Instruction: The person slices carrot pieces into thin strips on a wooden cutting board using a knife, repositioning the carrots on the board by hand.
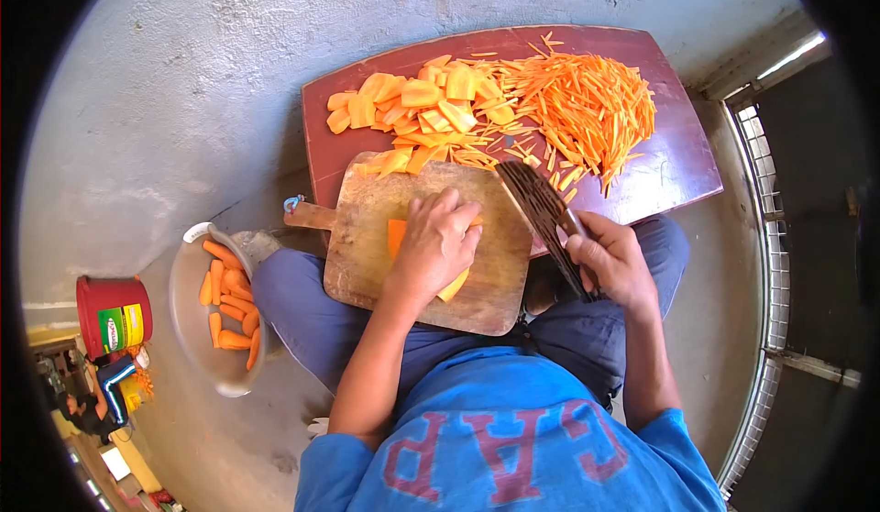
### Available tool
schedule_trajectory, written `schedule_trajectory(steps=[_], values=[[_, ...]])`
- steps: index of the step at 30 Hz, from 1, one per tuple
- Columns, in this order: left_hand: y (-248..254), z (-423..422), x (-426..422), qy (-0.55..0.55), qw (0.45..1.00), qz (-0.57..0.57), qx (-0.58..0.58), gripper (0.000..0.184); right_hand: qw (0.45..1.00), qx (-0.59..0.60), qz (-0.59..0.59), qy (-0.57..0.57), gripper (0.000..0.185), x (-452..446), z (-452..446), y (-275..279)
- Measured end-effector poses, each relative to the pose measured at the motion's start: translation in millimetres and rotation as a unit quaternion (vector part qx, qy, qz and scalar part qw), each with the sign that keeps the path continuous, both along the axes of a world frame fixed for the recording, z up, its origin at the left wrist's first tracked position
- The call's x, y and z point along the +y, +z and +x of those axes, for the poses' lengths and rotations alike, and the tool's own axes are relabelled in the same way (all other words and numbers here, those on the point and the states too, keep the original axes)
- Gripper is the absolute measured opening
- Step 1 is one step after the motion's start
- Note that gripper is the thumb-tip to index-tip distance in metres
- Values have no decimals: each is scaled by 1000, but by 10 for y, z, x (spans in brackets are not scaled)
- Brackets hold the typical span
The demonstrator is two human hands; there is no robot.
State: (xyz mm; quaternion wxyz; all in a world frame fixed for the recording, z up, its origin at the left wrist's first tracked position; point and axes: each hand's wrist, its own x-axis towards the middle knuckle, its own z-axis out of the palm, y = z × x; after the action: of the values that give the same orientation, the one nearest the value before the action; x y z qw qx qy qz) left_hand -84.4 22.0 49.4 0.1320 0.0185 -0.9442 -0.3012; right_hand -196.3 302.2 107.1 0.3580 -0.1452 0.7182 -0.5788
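Note:
My left hand [438, 237] presses down on orange carrot slices [396, 235] on a worn wooden cutting board [367, 264]. Its fingers are curled, and another slice end [454, 286] sticks out below the palm. The board lies across my lap against the table edge, its handle to the left. In my right hand [612, 260] is a broad-bladed knife [539, 208], its handle gripped, the blade raised over the board's right edge. Just beyond the board are wide carrot slices [422, 95] and a heap of thin carrot strips [591, 109].
The carrots rest on a dark red table [674, 168] against a blue wall [229, 63]. At the left, a grey basin [188, 315] holds several peeled carrots [234, 283]. A red bucket [92, 306] and another person [105, 393] are farther left. A grated door [775, 237] stands right.

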Motion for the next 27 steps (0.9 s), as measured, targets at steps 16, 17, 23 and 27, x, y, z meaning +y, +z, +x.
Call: schedule_trajectory(steps=[16, 17, 23, 27], values=[[-14, 42, -59, 6, 998, 58, -21, 24, 952, -205, -142, -177, 51, 471, 408, -424], [-18, 31, -61, 6, 998, 54, -20, 24, 954, -200, -138, -175, 51, 562, 444, -383], [39, -42, -17, 29, 998, 55, -33, 27, 979, -109, -108, -132, 49, 627, 510, -181], [139, -8, -65, 25, 994, 89, -60, 34, 992, -88, -69, -66, 50, 358, 482, -91]])
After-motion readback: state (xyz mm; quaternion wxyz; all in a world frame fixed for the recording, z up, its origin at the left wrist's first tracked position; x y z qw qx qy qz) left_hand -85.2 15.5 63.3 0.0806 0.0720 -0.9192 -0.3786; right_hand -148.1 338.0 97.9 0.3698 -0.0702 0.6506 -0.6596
